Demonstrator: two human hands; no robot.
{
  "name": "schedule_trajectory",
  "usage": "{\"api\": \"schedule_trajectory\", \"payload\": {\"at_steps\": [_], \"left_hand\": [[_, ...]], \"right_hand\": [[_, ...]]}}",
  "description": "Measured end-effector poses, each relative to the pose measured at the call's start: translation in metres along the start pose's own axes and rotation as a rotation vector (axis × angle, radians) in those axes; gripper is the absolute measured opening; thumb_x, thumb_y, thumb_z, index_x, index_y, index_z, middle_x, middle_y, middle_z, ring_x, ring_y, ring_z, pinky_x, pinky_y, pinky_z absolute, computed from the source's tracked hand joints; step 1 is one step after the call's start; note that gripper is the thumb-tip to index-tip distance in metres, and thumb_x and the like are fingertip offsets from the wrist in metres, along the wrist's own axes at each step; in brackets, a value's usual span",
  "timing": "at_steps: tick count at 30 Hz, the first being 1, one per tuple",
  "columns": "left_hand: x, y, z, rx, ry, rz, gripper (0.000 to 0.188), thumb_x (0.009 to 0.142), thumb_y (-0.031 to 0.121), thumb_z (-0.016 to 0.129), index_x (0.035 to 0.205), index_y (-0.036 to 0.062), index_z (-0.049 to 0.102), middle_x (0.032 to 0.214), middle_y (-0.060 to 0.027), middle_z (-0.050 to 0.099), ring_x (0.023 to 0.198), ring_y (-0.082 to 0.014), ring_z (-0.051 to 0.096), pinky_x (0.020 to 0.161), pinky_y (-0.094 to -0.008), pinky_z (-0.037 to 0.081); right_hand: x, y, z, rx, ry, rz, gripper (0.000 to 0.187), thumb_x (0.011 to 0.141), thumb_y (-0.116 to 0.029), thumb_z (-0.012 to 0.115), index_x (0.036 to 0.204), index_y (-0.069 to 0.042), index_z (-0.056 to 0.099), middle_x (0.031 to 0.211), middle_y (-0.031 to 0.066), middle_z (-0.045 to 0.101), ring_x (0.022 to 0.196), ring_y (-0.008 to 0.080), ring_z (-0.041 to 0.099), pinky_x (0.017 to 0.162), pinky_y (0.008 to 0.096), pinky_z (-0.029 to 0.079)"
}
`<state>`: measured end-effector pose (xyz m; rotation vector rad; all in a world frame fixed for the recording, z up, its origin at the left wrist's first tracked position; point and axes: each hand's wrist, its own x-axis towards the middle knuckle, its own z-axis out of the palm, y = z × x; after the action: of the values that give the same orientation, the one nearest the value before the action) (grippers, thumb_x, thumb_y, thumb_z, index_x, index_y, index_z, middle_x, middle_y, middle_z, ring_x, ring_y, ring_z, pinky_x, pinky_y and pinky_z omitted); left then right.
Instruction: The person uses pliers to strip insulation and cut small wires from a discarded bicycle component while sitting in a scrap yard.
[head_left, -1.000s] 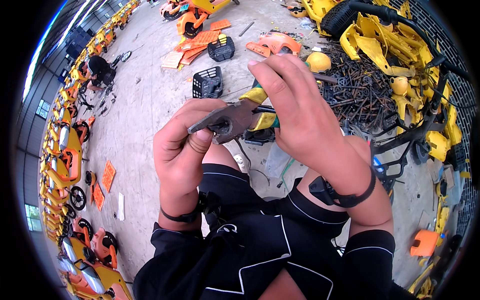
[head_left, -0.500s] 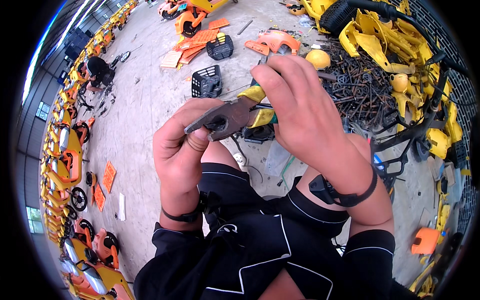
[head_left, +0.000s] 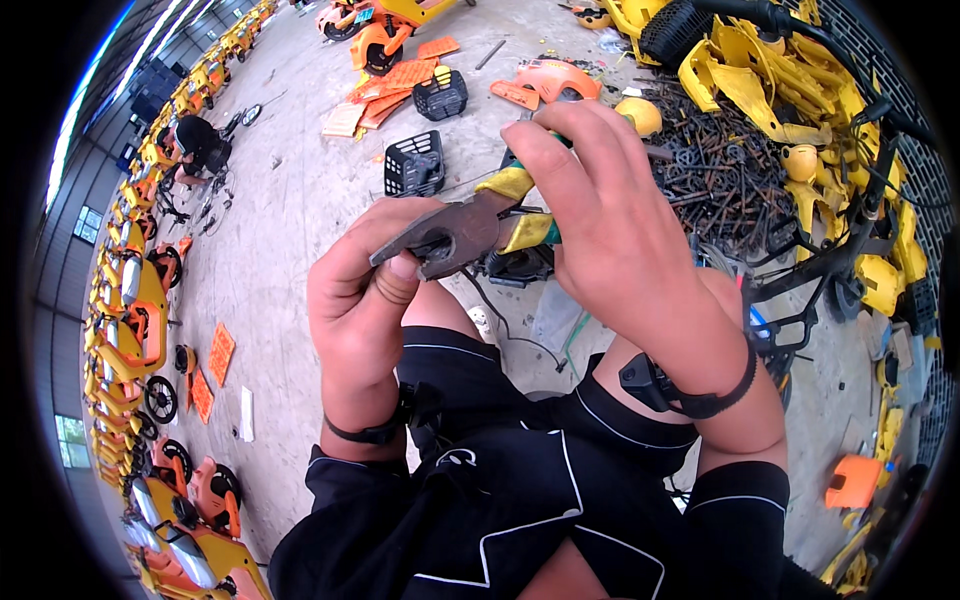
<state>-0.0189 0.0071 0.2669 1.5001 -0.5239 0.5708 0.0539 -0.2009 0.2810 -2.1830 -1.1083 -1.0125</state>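
In the middle of the view I hold a pair of pliers with dark, rusty jaws and yellow-and-green grips. The jaws are parted and point left, toward my left hand. My right hand is curled over the grips, its fingers raised across their far side. My left hand is closed at the jaws, thumb and bent forefinger pinching there. A small dark piece shows between the jaws at the thumb tip; its kind is unclear. Below the pliers, a black cable trails near the floor.
Black baskets and orange panels lie ahead on the concrete. At the right stand a heap of dark metal parts, yellow shells and a black frame. Yellow scooters line the left; a person crouches there.
My right hand's fingers have lifted slightly on the grips. The pliers and my left hand stay nearly in place. The black cable below lies differently, reaching farther right.
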Motion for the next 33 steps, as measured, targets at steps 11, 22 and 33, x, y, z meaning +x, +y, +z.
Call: {"api": "schedule_trajectory", "payload": {"at_steps": [11,22,33], "left_hand": [[0.0018,-0.0048,-0.0002,-0.024,0.003,-0.020,0.023,0.098,0.013,0.062,0.108,-0.0078,0.066,0.112,-0.0208,0.068,0.104,-0.0263,0.063,0.092,-0.0377,0.049],[0.0003,-0.0049,-0.0034,-0.010,0.010,-0.033,0.024,0.098,0.013,0.062,0.108,-0.0076,0.067,0.112,-0.0202,0.068,0.105,-0.0262,0.062,0.093,-0.0377,0.048],[0.0003,-0.0042,-0.0046,-0.050,0.000,-0.025,0.024,0.098,0.013,0.062,0.108,-0.0082,0.067,0.112,-0.0211,0.068,0.105,-0.0261,0.063,0.093,-0.0374,0.048]], "right_hand": [[-0.0013,0.0028,0.0007,-0.012,0.002,-0.011,0.055,0.078,0.000,0.059,0.132,-0.005,0.051,0.123,0.0203,0.050,0.117,0.0431,0.051,0.089,0.0450,0.054],[-0.0010,0.0014,0.0077,-0.054,0.010,-0.024,0.045,0.078,-0.004,0.059,0.122,-0.004,0.051,0.113,0.0156,0.052,0.111,0.0358,0.054,0.086,0.0424,0.053],[0.0039,0.0020,0.0042,-0.148,0.057,-0.074,0.027,0.077,-0.009,0.060,0.104,-0.006,0.059,0.096,0.0095,0.056,0.094,0.0283,0.057,0.080,0.0383,0.048]]}}
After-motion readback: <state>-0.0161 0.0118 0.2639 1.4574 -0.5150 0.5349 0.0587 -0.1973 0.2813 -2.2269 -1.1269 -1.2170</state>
